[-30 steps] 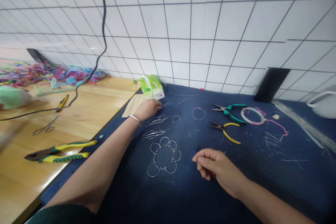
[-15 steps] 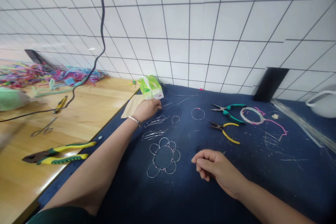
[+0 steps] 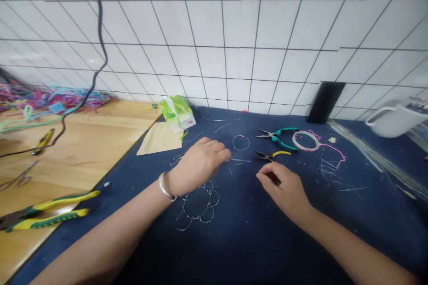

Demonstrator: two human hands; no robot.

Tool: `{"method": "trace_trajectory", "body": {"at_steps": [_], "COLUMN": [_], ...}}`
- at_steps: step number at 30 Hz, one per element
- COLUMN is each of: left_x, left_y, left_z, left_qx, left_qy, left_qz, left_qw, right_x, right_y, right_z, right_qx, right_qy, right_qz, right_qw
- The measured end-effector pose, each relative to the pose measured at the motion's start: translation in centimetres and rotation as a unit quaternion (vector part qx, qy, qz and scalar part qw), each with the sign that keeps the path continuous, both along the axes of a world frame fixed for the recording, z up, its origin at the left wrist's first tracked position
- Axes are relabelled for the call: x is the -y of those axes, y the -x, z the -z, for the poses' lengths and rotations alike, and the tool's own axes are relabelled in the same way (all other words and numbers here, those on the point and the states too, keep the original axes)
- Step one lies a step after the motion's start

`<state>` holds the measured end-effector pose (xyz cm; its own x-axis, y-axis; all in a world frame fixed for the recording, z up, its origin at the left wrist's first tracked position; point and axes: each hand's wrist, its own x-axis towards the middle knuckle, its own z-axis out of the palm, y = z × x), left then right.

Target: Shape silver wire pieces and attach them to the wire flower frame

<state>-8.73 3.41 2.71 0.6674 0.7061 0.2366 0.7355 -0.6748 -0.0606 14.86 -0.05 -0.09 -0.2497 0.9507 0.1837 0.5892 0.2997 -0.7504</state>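
Note:
My left hand (image 3: 202, 160), with a silver bangle at its wrist, is closed on a short piece of wire (image 3: 240, 160) that sticks out to the right. Below it lies a flower-shaped wire ring (image 3: 197, 218) with small pink beads and wire loops, its top partly covered by the hand. To the right, my right hand (image 3: 282, 182) has thumb and index finger together, with nothing visible at the tips. Just behind it are yellow-handled pliers (image 3: 281, 154), one handle hidden. A plain wire ring (image 3: 241, 143) lies farther back between the hands.
Teal-handled pliers (image 3: 284, 138), a spool (image 3: 306, 141) and wire scraps (image 3: 327, 169) lie on the right. A white mug (image 3: 393, 120) stands far right. On the left are a green packet (image 3: 177, 111), brown paper (image 3: 160, 138), big pliers (image 3: 53, 209), scissors (image 3: 20, 180) and a cutter (image 3: 43, 142).
My left hand has come from beside the green packet toward the middle, now with a wire in it. The right hand has turned and drawn its fingertips together. The view has shifted right.

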Motion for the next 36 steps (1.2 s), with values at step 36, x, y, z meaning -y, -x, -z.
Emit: {"method": "trace_trajectory", "body": {"at_steps": [36], "left_x": [8.4], "left_y": [-9.5], "left_z": [2.9], "left_qx": [0.661], "left_qy": [0.591], "left_qz": [-0.053], "left_qw": [0.459], "right_x": [0.6], "right_y": [-0.3], "right_z": [-0.2], "right_qx": [0.109], "right_qy": [-0.331], "right_qz": [-0.037], "right_qw": [0.937]}}
